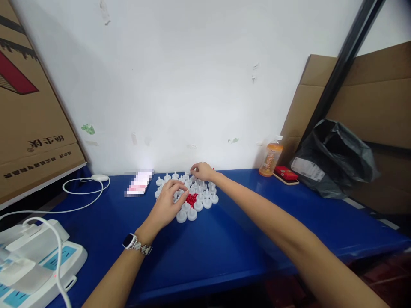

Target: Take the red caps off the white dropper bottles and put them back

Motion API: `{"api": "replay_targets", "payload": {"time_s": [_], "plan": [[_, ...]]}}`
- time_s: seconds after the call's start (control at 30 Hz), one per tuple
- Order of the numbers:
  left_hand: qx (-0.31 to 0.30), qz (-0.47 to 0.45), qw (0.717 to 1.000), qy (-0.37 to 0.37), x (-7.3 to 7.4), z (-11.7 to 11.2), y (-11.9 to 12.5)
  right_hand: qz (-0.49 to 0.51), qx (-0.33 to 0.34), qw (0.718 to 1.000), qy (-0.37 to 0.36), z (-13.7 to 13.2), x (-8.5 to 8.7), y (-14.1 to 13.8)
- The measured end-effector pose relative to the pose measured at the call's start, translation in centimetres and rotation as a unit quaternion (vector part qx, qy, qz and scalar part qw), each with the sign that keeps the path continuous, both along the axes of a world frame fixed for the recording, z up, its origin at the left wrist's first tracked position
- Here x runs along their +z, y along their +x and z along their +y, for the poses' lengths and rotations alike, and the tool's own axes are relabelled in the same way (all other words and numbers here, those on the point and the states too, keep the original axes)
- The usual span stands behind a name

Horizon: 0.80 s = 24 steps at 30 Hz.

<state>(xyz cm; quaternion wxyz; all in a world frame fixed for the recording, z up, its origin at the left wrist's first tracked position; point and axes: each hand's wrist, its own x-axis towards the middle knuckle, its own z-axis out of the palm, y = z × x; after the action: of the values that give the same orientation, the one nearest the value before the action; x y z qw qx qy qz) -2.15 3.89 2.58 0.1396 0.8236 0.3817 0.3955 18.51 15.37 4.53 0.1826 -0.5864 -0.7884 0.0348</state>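
Note:
A cluster of white nozzle caps (207, 202), each a round base with a thin upright tip, stands on the blue table. Small red pieces (192, 199) lie heaped in a gap among them. My left hand (170, 200) is over the left part of the cluster, its fingers curled and the thumb close to the index fingertip; what they hold, if anything, is hidden. Reaching to the far edge of the caps, my right hand (202, 171) has its fingertips pinched together. Whatever is in that pinch is too small to make out.
A blurred phone-like rectangle (140, 182) lies left of the caps. Farther left are a white cable (80, 209) and a power strip (69, 261). To the right stand an orange drink bottle (271, 158), a red box (285, 173) and a dark plastic bag (334, 158). A wall closes the back.

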Motion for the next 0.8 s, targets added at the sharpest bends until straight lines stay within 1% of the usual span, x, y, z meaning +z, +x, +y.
{"api": "replay_targets", "payload": {"time_s": [0.1,0.17,0.23,0.33,0.4,0.47,0.53,0.57,0.63,0.67,0.7,0.73,0.77,0.8], "plan": [[0.004,-0.002,1.0,-0.002,-0.1,0.1,0.0,0.004,-0.033,0.999,0.024,0.1,0.6,1.5],[0.005,-0.005,1.0,-0.001,-0.2,0.2,0.0,-0.001,-0.052,0.998,0.027,0.0,0.7,2.3],[0.004,-0.004,1.0,0.002,-0.2,0.3,0.1,-0.007,-0.057,0.998,0.018,-0.2,0.6,2.7],[-0.003,0.006,1.0,0.008,-0.3,0.4,0.3,0.002,-0.046,0.999,0.004,-0.6,0.4,2.7],[-0.007,0.011,1.0,0.014,-0.2,0.5,0.4,0.022,-0.039,0.999,0.007,-1.0,0.6,2.7],[-0.005,0.011,1.0,0.016,-0.2,0.5,0.5,0.05,-0.039,0.998,0.026,-1.9,0.9,2.6],[0.01,0.001,1.0,0.015,-0.1,0.3,0.6,0.139,-0.03,0.989,0.05,-3.3,1.1,2.4],[0.02,-0.007,1.0,0.014,0.0,0.2,0.7,0.217,-0.016,0.974,0.059,-4.3,0.9,2.2],[0.038,-0.027,0.999,0.011,0.1,0.0,0.9,0.397,0.033,0.916,0.044,-6.6,0.2,1.3],[0.041,-0.036,0.998,0.01,0.1,-0.2,1.1,0.462,0.066,0.884,0.026,-7.7,-0.3,0.7],[0.039,-0.04,0.998,0.007,0.1,-0.3,1.2,0.514,0.093,0.853,0.001,-8.8,-0.8,0.0],[0.035,-0.042,0.999,0.001,0.0,-0.3,1.3,0.551,0.103,0.828,-0.019,-9.7,-1.4,-0.7],[0.031,-0.044,0.999,-0.007,0.0,-0.4,1.3,0.572,0.11,0.812,-0.033,-10.5,-1.8,-1.3],[0.026,-0.047,0.998,-0.017,0.0,-0.4,1.3,0.579,0.114,0.807,-0.037,-11.1,-2.1,-1.9]]}}
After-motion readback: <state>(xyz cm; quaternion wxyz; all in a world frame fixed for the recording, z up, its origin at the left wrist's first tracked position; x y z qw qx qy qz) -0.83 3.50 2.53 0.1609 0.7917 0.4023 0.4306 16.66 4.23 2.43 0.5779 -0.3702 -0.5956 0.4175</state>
